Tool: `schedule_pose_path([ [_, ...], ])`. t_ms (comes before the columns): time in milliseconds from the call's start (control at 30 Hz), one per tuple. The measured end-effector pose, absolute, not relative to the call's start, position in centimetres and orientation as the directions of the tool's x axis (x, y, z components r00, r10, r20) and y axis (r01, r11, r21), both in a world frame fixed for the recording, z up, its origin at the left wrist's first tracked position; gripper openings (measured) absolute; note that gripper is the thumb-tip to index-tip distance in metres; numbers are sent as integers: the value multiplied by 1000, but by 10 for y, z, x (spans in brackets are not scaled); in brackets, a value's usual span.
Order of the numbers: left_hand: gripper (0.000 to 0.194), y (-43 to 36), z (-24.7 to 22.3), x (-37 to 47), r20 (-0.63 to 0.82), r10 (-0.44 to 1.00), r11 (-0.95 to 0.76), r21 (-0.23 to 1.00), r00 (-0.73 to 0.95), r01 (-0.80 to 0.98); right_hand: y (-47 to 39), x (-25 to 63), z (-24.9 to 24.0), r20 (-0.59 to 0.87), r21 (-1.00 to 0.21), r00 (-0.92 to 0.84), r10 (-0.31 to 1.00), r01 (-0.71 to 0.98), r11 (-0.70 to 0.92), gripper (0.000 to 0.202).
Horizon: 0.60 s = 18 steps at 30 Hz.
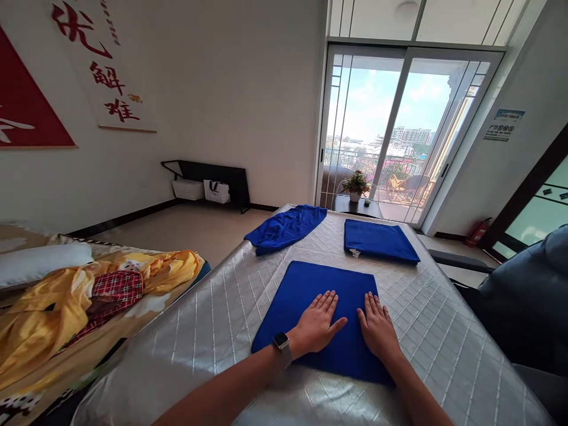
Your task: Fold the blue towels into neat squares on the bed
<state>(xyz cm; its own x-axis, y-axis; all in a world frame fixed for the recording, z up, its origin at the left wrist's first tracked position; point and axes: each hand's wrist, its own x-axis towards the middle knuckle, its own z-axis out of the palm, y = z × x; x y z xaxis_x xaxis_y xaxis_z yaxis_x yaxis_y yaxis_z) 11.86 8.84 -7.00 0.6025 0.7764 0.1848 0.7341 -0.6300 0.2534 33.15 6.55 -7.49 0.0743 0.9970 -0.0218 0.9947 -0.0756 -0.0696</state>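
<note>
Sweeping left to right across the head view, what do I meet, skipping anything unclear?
Yellow cloth, crumpled blue cloth, folded blue cloth, fire extinguisher. The flat blue cloth overlaps the middle two, so it's left out.

Daylight enters through the sliding glass door (pixel 377 130), its sky brightest; the wall left of it sits dim, the quilted cover before it glares silvery, and wide-angle distortion stretches the edges.

Sliding glass door (pixel 396 112), potted plant (pixel 355 184) near it, fire extinguisher (pixel 478 232) to its right, white bag (pixel 216 191) to its left
</note>
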Motion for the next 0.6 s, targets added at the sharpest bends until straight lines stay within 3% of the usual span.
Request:
schedule_pose_path([
  [300,80,84,-76,4,110,925,-381,234,365,895,68,335,-84,-16,-127,64,998,990,-66,69],
  [600,71,87,-95,-11,231,903,-413,236,362,880,68,339,-91,6,-115,51,999,992,-50,70],
])
